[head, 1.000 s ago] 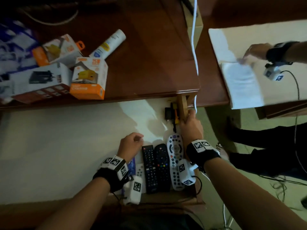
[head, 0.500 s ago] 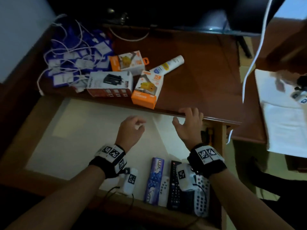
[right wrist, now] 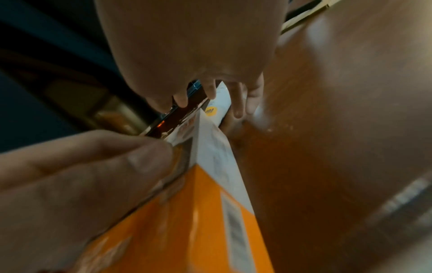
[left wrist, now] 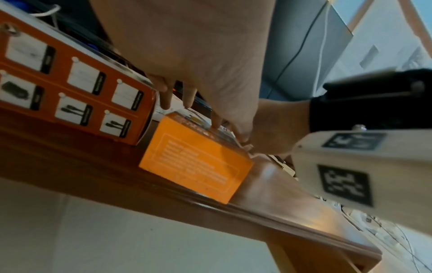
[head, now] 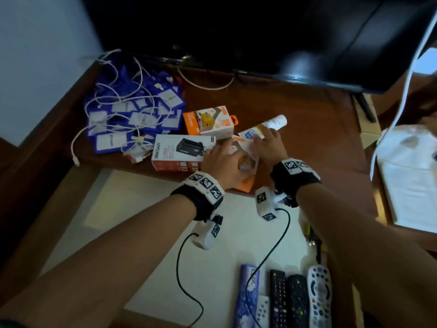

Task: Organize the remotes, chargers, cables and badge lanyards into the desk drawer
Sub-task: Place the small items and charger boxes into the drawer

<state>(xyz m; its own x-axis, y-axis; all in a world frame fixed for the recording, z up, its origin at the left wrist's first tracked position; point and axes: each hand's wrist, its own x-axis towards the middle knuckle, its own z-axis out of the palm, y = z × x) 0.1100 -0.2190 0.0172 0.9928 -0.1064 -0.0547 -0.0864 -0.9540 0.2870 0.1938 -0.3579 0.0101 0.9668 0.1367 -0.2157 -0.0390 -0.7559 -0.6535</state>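
Head view: open desk drawer (head: 165, 245) taken as landmark. Inside, at near right corner: remotes (head: 296, 301) in a row, already stowed. Beyond far edge, on tabletop (head: 307, 119): orange charger box (head: 246, 183) at the lip, under both hands; white charger box (head: 177, 152) touching it on the left; second orange box (head: 210, 121) further back; badge lanyards (head: 132, 114) tangled with white cables (head: 113, 91), far left. Left hand (head: 222, 159) grip: fingers laid over box top, closure impossible to tell. Right hand (head: 268, 143) grip: relaxed, fingertips at box far end beside white tube (head: 275, 121). Step judged: picking up chargers. Next: firm two-handed hold, lift, lower into drawer beside remotes.
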